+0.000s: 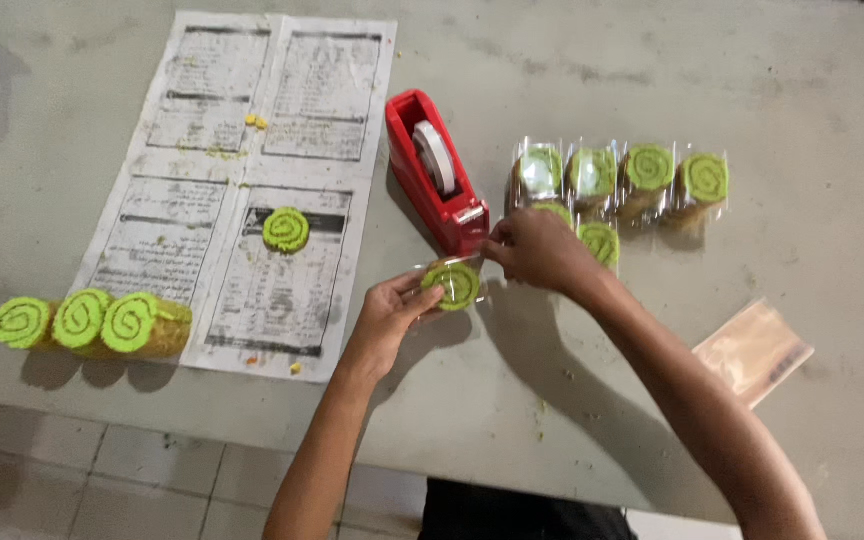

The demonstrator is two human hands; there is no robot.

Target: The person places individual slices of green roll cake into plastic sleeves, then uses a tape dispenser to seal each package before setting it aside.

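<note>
Grey and scuffed, the table (572,400) fills almost the whole frame, with pale floor tiles showing along the lower left edge. Near the middle, the left hand (387,315) comes up from the bottom of the frame and pinches a green swirl cake slice (452,285) in clear wrap between thumb and fingers, its spiral face turned up. The right hand (537,250) reaches in from the lower right, fingers closed at the top edge of the same slice, just beside the front of a red tape dispenser (437,175); whether it has a bit of tape between its fingertips I cannot tell.

Right of the dispenser, a cluster of wrapped slices (652,175) sits in a row, with two more partly hidden behind the right hand. A printed paper sheet (252,130) lies over the upper left of the frame, one bare slice (286,230) resting on it. At the left edge, a cake roll (102,322) cut into three thick rounds lies on its side. A stack of clear bags (752,350) lies at the right.
</note>
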